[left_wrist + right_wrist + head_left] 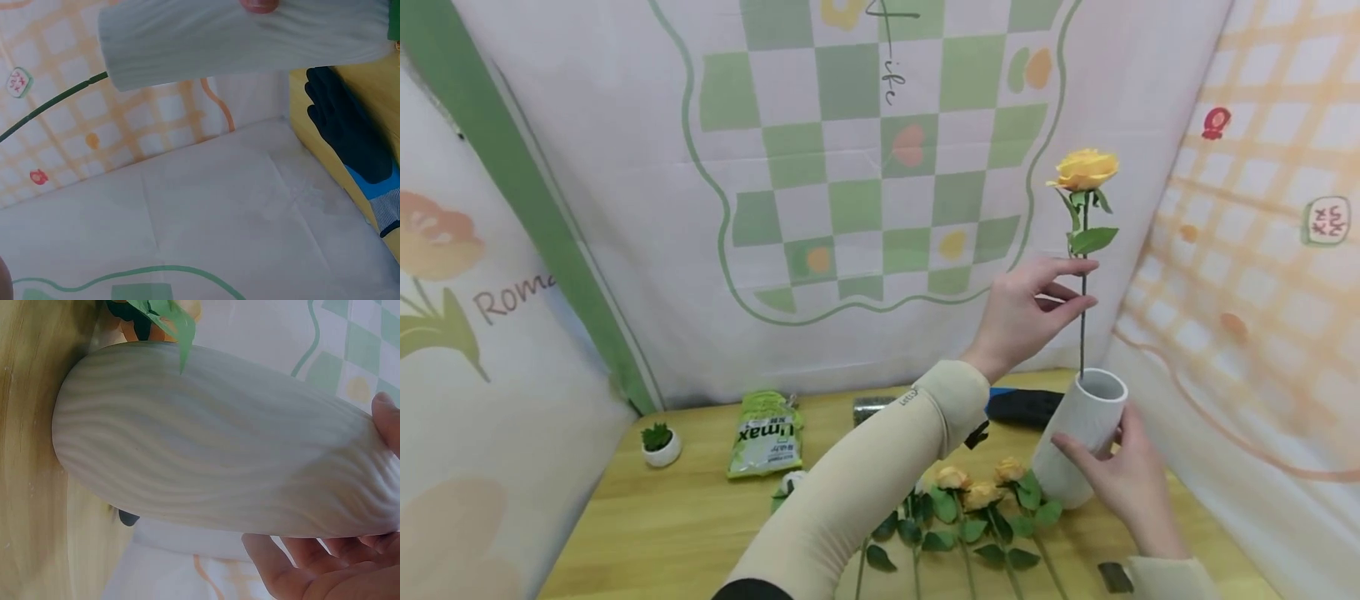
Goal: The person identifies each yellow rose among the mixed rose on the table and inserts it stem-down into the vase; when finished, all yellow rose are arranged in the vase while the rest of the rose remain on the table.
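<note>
In the head view, my left hand (pixel 1030 304) pinches the dark stem of a yellow rose (pixel 1086 171) between thumb and fingers. The bloom points up, and the stem's lower end meets the mouth of a white vase (pixel 1078 433). How far the stem reaches inside is hidden. My right hand (pixel 1131 483) holds this vase, thumb in front and fingers round the far side. Wavy ridges cover the vase in the right wrist view, where the fingers (pixel 269 559) lie along its upper part. Several orange-yellow roses (pixel 981 496) with green leaves lie on the table beside the vase.
On the wooden table (pixel 625 517) stand a small potted plant (pixel 661 446) and a green Umax packet (pixel 766 437). A dark cylinder (pixel 872 408) is partly behind my left sleeve. A black and blue glove (pixel 353 128) lies behind the vase. Printed cloth walls enclose the table.
</note>
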`<action>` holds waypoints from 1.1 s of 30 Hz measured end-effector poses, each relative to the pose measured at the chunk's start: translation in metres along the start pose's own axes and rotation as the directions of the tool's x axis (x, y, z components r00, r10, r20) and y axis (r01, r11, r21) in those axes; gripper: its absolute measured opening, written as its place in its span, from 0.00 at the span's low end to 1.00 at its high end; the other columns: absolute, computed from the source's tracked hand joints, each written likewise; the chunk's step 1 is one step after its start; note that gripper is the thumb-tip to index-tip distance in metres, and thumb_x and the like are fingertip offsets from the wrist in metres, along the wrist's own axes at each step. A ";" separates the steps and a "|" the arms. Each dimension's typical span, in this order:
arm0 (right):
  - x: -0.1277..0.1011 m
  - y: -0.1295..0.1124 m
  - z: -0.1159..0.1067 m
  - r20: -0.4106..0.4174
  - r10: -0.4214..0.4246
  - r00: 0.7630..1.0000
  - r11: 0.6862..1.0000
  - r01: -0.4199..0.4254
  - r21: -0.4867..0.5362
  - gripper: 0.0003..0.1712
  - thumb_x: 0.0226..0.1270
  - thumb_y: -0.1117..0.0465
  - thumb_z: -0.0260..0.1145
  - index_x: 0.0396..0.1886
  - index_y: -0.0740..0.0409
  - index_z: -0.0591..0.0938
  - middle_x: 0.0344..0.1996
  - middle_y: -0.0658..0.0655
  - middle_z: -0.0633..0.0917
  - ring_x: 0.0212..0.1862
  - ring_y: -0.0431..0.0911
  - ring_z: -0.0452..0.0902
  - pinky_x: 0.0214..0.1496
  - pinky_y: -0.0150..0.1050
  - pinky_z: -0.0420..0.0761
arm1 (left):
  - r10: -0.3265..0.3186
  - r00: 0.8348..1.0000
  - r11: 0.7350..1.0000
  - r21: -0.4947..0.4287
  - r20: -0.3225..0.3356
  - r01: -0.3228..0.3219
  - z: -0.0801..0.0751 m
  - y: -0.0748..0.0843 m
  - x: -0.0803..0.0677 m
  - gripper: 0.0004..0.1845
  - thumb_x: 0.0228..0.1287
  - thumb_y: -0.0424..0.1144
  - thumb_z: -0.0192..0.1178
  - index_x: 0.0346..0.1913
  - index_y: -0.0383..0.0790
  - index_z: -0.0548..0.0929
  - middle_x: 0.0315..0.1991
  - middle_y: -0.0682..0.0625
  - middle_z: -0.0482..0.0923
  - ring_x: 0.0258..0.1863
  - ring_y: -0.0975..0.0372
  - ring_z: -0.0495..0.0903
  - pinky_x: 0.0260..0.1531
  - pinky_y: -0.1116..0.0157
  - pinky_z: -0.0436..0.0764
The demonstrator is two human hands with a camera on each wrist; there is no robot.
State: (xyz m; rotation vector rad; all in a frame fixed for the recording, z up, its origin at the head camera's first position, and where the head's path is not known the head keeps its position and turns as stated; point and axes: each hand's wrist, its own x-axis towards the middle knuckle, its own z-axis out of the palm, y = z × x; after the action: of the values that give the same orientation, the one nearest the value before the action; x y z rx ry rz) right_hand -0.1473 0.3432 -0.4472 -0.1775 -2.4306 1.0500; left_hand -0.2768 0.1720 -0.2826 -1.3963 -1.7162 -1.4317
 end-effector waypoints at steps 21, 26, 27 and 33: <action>0.003 0.005 0.001 -0.001 -0.010 1.000 1.000 0.010 -0.006 0.61 0.66 0.45 0.82 0.85 0.64 0.56 0.67 0.79 0.74 0.63 0.80 0.74 0.53 0.78 0.79 | -0.043 0.978 0.996 0.090 0.206 0.025 0.012 -0.018 -0.027 0.16 0.71 0.32 0.73 0.59 0.38 0.89 0.53 0.47 0.89 0.41 0.77 0.87 0.45 0.83 0.81; 0.002 0.005 0.001 0.002 -0.005 1.000 1.000 0.005 -0.019 0.62 0.66 0.44 0.82 0.85 0.65 0.56 0.67 0.80 0.73 0.63 0.80 0.74 0.53 0.78 0.80 | -0.037 0.963 0.989 0.150 0.268 -0.003 0.016 -0.022 -0.034 0.13 0.73 0.33 0.71 0.57 0.39 0.90 0.51 0.49 0.90 0.41 0.77 0.87 0.45 0.84 0.80; 0.002 0.005 0.001 0.002 -0.004 1.000 1.000 0.004 -0.021 0.62 0.66 0.44 0.82 0.85 0.65 0.56 0.67 0.80 0.73 0.63 0.80 0.74 0.53 0.78 0.79 | -0.035 0.959 0.986 0.163 0.281 -0.011 0.016 -0.023 -0.036 0.12 0.74 0.33 0.71 0.57 0.39 0.90 0.51 0.49 0.90 0.41 0.77 0.86 0.45 0.84 0.80; 0.001 0.004 0.002 0.007 0.002 1.000 1.000 -0.001 -0.026 0.63 0.66 0.43 0.82 0.85 0.66 0.55 0.68 0.81 0.73 0.63 0.80 0.73 0.53 0.79 0.79 | -0.065 0.933 0.975 0.220 0.355 -0.016 0.022 -0.031 -0.047 0.10 0.76 0.35 0.69 0.56 0.41 0.91 0.50 0.52 0.91 0.41 0.80 0.84 0.44 0.86 0.78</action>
State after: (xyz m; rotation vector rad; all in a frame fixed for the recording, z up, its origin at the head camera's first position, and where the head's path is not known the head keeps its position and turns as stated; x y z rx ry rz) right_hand -0.1495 0.3453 -0.4508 -0.1848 -2.4514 1.0216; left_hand -0.2837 0.1766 -0.3425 -1.5881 -2.0526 -0.9994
